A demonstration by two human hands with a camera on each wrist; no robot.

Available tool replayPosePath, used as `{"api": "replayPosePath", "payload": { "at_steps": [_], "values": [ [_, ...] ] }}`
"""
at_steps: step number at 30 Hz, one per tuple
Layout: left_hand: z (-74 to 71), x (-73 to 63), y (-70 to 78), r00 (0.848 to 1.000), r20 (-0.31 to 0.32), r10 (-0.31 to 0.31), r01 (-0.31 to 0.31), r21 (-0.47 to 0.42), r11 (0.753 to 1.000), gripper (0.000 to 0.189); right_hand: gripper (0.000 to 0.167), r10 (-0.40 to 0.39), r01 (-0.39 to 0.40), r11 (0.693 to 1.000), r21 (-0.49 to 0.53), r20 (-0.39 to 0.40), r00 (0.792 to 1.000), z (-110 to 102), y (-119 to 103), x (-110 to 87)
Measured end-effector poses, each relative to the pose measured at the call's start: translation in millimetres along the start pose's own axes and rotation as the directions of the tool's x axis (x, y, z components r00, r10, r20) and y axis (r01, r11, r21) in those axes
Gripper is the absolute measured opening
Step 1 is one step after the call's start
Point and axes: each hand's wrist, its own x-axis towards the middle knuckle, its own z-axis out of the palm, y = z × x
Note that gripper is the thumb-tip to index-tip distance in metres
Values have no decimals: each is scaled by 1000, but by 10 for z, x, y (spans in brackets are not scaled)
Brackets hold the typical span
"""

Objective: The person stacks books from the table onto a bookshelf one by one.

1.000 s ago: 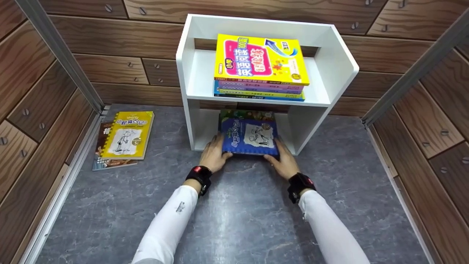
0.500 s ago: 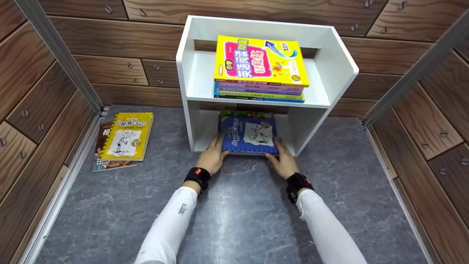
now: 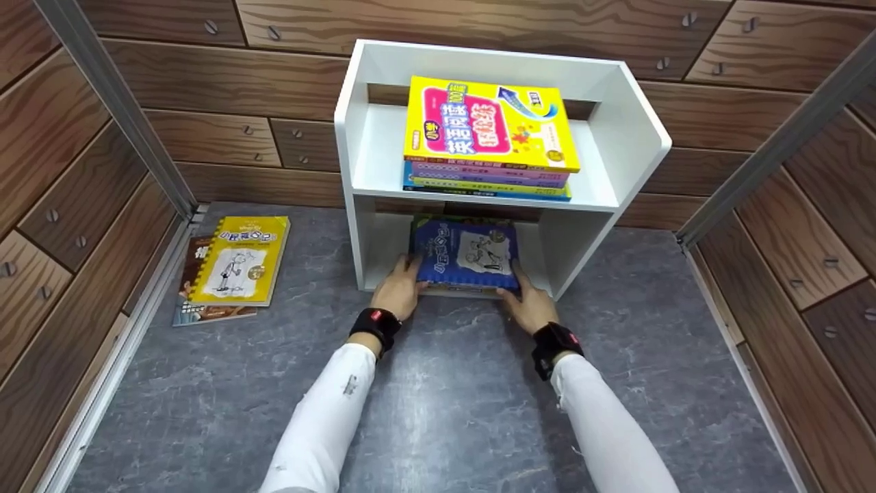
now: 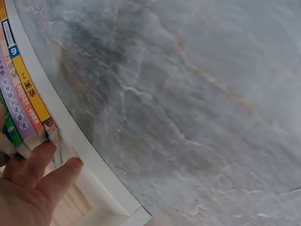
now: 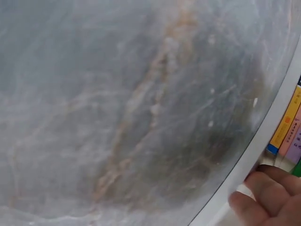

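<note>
A blue-covered book (image 3: 438, 257) lies on top of a stack on the lower board of a white two-tier shelf (image 3: 643, 147). At the stack's left end my left hand (image 3: 395, 293) touches the books with its fingers along the side and its thumb near the front corner. My right hand (image 3: 534, 308) rests likewise against the right end. In the left wrist view, several coloured spines (image 4: 23, 89) show beside the fingers, yellow, orange, purple and green. The right wrist view has the same yellow spine (image 5: 286, 123) just beyond the fingertips.
A second stack, topped by a yellow book (image 3: 493, 123), lies on the upper board. On the grey floor at left, a yellow book (image 3: 239, 260) overlaps a brown one (image 3: 212, 315). Wood-patterned walls (image 3: 226, 137) close in the back and both sides.
The blue book has slid slightly back over the stack, so less of the green cover behind it shows and edges below it appear in front. Both hands stay at its sides.
</note>
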Motion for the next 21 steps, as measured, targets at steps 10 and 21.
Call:
{"api": "replayPosePath", "payload": {
  "at_steps": [10, 21],
  "values": [
    [77, 46, -5, 999, -41, -6, 7, 14, 1000, 59, 82, 57, -56, 996, -63, 29, 998, -33, -79, 88],
    [126, 64, -12, 995, -98, -5, 11, 57, 998, 52, 74, 94, -89, 992, -84, 62, 994, -48, -100, 122]
  ]
}}
